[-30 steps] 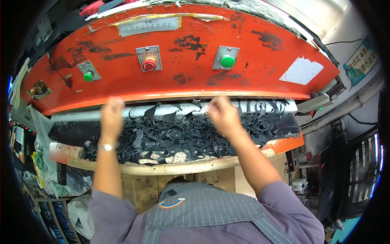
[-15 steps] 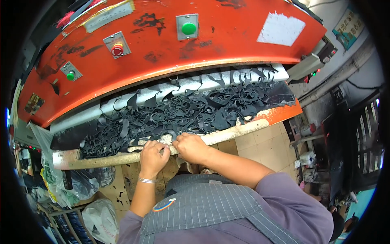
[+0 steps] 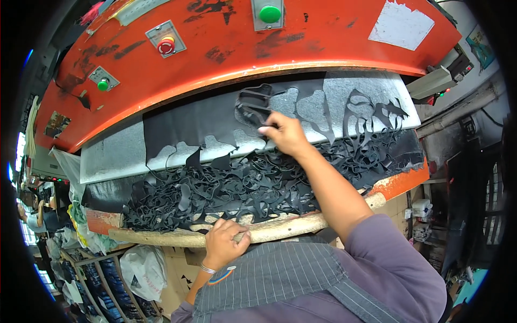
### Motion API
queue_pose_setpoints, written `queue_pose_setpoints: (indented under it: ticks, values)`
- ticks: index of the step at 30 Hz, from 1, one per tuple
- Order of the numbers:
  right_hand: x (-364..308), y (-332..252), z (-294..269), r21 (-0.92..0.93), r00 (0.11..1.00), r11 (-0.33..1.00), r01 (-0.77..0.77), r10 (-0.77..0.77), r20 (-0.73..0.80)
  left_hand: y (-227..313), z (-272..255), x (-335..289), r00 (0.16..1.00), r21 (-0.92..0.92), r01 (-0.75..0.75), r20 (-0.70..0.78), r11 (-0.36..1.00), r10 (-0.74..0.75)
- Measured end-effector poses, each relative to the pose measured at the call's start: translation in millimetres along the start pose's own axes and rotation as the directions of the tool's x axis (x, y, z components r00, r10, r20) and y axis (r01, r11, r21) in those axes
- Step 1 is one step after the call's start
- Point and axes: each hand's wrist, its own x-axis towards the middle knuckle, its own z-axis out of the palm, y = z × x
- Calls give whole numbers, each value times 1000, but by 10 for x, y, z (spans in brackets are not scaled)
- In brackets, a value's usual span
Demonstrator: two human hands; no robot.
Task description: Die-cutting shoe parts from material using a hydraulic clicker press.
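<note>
My right hand reaches far over the white cutting board. Its fingers are closed at the near right edge of a dark metal cutting die, an outline-shaped frame standing on a black sheet of material. Rounded holes are cut through the sheet on the right, with the pale board showing through them. My left hand rests with curled fingers over the worn, pale front bar, gripping it. Between the bar and the board lies a tangle of black offcuts.
An orange machine beam spans the far side above the board. It carries green buttons and a red stop button. White plastic bags and a rack stand at lower left.
My right hand has left the front bar and gone forward to the die. Much more of the white board, with the black sheet and die, now shows from under the beam.
</note>
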Motion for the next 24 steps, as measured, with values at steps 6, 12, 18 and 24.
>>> queue_pose_setpoints:
  ticks: [6,12,18,24]
  values:
    - [88,-248,492,-364,879,855,369,-448,-161,-647,-559,928,931,-173,-122,-362,977,52]
    - [224,-142,1030,-575,904,744,340,-427,-19,-1298,-778,2151,989,-280,106,-72,954,-131]
    - [316,-67,1054,-596,895,730,336,-445,-41,-1837,-334,2390,978,42,-192,-75,980,195]
    - [392,-34,990,-610,842,678,411,-539,-31,-1700,-399,2475,989,41,-146,-7,988,146]
